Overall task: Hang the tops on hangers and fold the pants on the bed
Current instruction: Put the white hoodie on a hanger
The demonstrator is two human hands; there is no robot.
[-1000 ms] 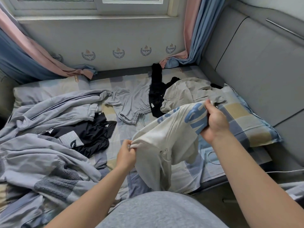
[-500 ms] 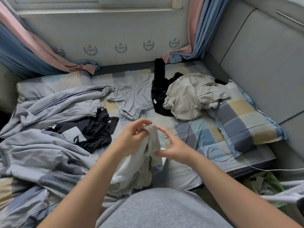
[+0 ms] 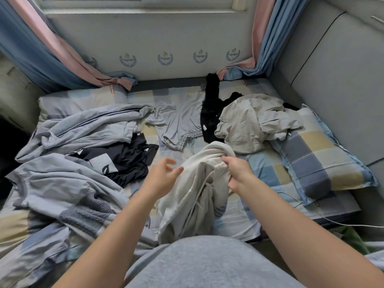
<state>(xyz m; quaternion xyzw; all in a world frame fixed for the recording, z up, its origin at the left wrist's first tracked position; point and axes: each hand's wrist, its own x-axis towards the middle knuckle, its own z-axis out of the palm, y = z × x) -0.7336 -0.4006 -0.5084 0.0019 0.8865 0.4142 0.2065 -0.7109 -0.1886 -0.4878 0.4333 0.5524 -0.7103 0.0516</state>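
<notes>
**Gripping an off-white drawstring garment (image 3: 193,204) at the front edge of the bed (image 3: 259,169)**

Grips with the right hand (image 3: 236,173) a bunched fold at the top of the off-white drawstring garment, fingers curled round the cloth. Holds the left hand (image 3: 164,177) spread and relaxed just beside the same garment, fingers loosely bent, nothing in them. Cannot tell if the fingertips touch the cloth. Lets the garment hang from the grip down to the front edge of the bed, near the middle, with its cord dangling in front.

Toward the far edge, on the checked sheet: light grey shorts (image 3: 178,119), a black garment (image 3: 212,104) just to the right of them, and a crumpled beige garment (image 3: 255,123) lying partly over the black one and touching the checked pillow (image 3: 320,161) at the right edge.

Toward the left edge: a grey-blue jacket with dark stripes (image 3: 87,129), and touching it on the near side a black top with a grey print (image 3: 128,159).

At the front-left corner: a rumpled grey-blue quilt (image 3: 52,183).

At both far corners: pink and blue curtains (image 3: 268,38) reaching down to the mattress.

Off the front-right corner: a thin white cable (image 3: 332,222).
</notes>
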